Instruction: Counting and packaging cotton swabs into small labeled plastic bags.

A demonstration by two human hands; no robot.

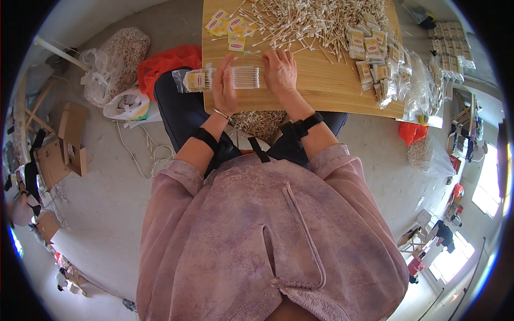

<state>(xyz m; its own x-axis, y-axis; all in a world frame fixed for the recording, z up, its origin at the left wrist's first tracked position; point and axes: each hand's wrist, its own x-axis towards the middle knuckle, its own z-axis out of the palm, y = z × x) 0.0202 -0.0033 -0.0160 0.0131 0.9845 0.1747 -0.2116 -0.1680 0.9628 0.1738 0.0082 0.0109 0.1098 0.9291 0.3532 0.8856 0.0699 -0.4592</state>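
A clear-wrapped pack of cotton swabs [249,77] lies crosswise near the table's left front edge, its yellow-labelled end toward the left. My left hand [224,88] is closed on the middle of this pack, fingers pointing away from me and covering part of it. To its right, my right hand [280,72] bends its fingers down onto cotton swabs at the near edge of a loose pile of swabs [316,24]. Its fingertips are partly hidden, so how many swabs it pinches does not show. Small yellow-and-white label cards [236,43] are scattered beyond my left hand.
Filled swab packs [373,48] are heaped on the right of the wooden table [321,88], beside clear plastic bags [421,88]. At the left stand a red bag [166,64] and a large bag of swabs [126,51]. Cardboard boxes [72,134] and a white cord [136,166] are on the floor.
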